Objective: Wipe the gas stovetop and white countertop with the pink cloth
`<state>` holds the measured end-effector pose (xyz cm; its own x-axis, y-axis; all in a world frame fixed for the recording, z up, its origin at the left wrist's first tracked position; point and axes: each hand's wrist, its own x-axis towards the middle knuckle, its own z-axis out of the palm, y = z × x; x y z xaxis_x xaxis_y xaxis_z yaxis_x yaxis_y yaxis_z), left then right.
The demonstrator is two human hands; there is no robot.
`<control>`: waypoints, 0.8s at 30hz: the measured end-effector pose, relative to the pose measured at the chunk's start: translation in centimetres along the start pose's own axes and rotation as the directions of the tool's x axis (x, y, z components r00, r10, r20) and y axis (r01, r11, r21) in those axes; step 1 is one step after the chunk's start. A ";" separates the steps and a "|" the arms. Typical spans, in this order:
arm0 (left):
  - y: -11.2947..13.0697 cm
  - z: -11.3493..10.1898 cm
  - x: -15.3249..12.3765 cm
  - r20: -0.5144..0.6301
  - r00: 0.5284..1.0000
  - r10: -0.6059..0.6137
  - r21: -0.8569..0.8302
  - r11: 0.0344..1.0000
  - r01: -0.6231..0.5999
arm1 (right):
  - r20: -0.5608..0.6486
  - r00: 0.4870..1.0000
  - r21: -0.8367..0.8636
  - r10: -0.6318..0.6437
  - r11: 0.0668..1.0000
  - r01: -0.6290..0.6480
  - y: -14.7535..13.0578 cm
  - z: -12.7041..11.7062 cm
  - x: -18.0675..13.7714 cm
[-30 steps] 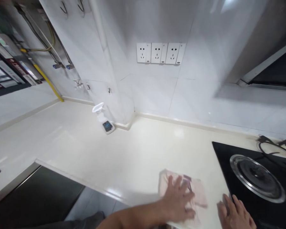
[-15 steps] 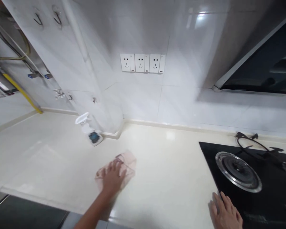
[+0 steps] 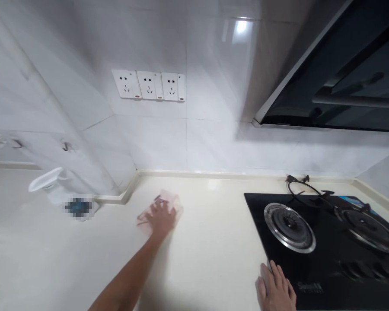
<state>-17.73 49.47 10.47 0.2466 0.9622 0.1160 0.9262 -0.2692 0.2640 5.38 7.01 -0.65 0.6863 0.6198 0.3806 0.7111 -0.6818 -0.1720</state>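
A pale pink cloth [image 3: 174,199] lies crumpled on the cream countertop [image 3: 210,242]. My left hand [image 3: 162,218] is on top of it, fingers bent over the cloth and pressing it down. At the lower right, my right hand [image 3: 276,287] rests palm down across the left edge of the black gas hob [image 3: 259,216], its fingers stretched out and nothing in them. Left of the cloth stands a white bottle [image 3: 56,190] with a blurred-out label, by the wall corner.
Two burners show on the hob, the left burner [image 3: 290,227] being nearest my right hand. A loose black pan support [image 3: 306,190] lies at the hob's back edge. Wall sockets [image 3: 149,85] sit above the counter, and a dark range hood [image 3: 337,82] overhangs the right side.
The view has swung to the right. My left hand and the cloth have slid right and back toward the wall. My right hand stays at the hob's edge.
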 end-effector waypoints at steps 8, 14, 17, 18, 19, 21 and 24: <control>19.1 6.2 -8.8 0.226 0.808 0.544 -0.272 0.832 -0.484 | -0.049 0.999 -0.012 -0.023 1.000 0.023 0.2 1.0 0.0; 23.1 7.2 -16.7 0.294 0.551 0.781 -0.491 0.618 -0.614 | -0.070 0.997 -0.066 -0.038 0.997 0.033 -0.7 0.6 0.3; 22.3 7.3 -18.2 0.280 0.531 0.800 -0.519 0.591 -0.618 | -0.079 0.996 -0.077 -0.039 0.997 0.033 -1.4 -0.3 0.6; 21.6 7.2 -18.4 0.273 0.528 0.804 -0.514 0.586 -0.627 | -0.084 0.996 -0.076 -0.041 0.996 0.035 -1.6 -0.6 0.7; 20.8 7.2 -18.4 0.260 0.523 0.811 -0.504 0.577 -0.643 | -0.089 0.995 -0.077 -0.044 0.996 0.037 -1.7 -0.8 0.8; 18.3 7.0 -18.0 0.221 0.511 0.831 -0.469 0.550 -0.691 | -0.094 0.994 -0.082 -0.055 0.996 0.047 -1.9 -1.1 1.0; 12.5 6.2 -16.1 0.172 0.575 0.800 -0.343 0.596 -0.726 | -0.093 0.994 -0.080 -0.063 0.995 0.055 -2.2 -1.2 1.2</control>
<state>-8.37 30.88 5.97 0.9316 0.3452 0.1134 0.2750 -0.8738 0.4011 4.45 8.77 1.29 0.6233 0.6226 0.4732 0.7333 -0.6755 -0.0773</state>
